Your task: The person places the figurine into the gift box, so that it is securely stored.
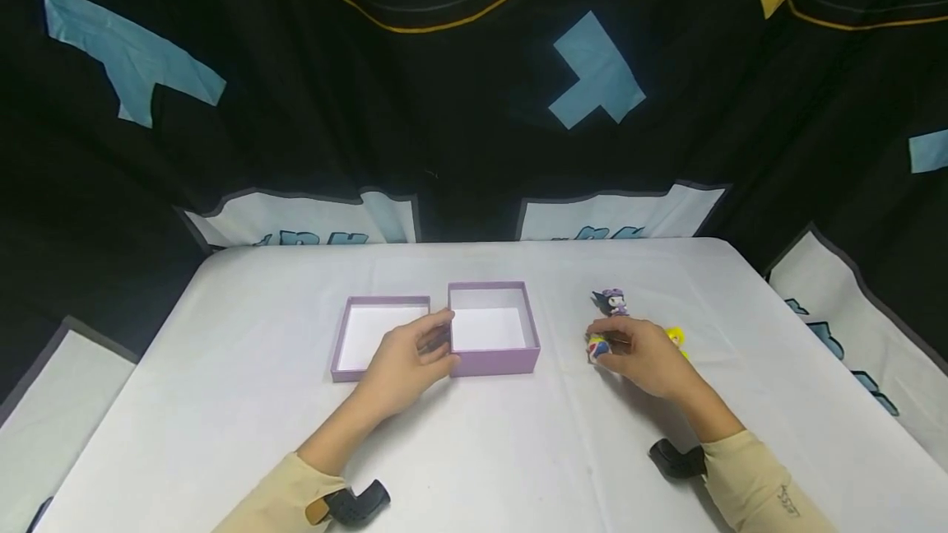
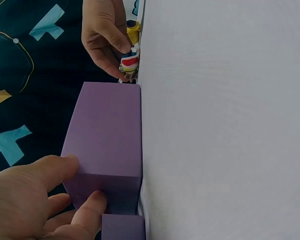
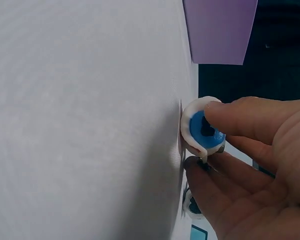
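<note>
A purple box point(image 1: 494, 362) with a white inside stands open at the table's middle. Beside its left wall my left hand point(image 1: 406, 356) touches it, thumb near the front corner and fingers along the side; the left wrist view shows the same hand point(image 2: 45, 200) against the purple box point(image 2: 107, 130). To the right, my right hand point(image 1: 646, 354) pinches a small colourful figurine point(image 1: 597, 347) at the table surface. Up close in the right wrist view, the figurine point(image 3: 200, 125) shows a white rim and a blue disc between thumb and fingers of the right hand point(image 3: 260, 165).
A shallower purple tray, likely the lid point(image 1: 366, 338), lies left of the box. Behind my right hand stands a dark-and-white figurine point(image 1: 611, 301); a yellow one point(image 1: 677, 337) is partly hidden by that hand. A white cloth covers the table point(image 1: 504, 451), with a black curtain behind.
</note>
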### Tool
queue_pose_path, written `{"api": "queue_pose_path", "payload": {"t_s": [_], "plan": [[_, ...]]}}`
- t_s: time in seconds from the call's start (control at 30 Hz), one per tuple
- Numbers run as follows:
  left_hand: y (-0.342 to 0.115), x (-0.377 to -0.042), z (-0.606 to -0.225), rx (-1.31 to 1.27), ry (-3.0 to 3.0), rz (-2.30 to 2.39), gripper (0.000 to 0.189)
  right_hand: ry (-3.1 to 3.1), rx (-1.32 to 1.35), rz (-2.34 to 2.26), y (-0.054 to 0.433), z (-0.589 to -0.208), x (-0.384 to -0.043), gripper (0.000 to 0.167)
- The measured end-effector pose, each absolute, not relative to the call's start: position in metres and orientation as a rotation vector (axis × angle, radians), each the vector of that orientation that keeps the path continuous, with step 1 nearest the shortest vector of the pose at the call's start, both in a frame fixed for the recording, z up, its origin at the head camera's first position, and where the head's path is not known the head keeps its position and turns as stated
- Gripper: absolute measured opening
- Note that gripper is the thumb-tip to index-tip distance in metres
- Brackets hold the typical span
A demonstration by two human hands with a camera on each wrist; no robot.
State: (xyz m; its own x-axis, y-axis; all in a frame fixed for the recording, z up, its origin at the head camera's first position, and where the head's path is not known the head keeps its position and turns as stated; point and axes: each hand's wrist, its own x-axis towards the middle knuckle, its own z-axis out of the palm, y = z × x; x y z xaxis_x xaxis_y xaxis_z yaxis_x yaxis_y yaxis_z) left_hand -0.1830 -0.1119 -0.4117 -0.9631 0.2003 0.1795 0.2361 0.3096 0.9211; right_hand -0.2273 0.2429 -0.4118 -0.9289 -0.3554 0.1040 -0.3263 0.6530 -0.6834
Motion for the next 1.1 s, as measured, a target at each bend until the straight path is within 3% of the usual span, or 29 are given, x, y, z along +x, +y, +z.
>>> {"api": "queue_pose_path", "payload": {"t_s": [0.4,1.1], "plan": [[-0.112,-0.182,-0.411,-0.417,-2.518,-1.761,0.062,2.790,-0.587,-1.218,0.243,-0.416,-0.225,0.032],[-0.112,-0.183,-0.415,-0.404,-2.487,-1.807,0.062,2.848,-0.729,-1.242,0.224,-0.386,-0.224,0.034]]}}
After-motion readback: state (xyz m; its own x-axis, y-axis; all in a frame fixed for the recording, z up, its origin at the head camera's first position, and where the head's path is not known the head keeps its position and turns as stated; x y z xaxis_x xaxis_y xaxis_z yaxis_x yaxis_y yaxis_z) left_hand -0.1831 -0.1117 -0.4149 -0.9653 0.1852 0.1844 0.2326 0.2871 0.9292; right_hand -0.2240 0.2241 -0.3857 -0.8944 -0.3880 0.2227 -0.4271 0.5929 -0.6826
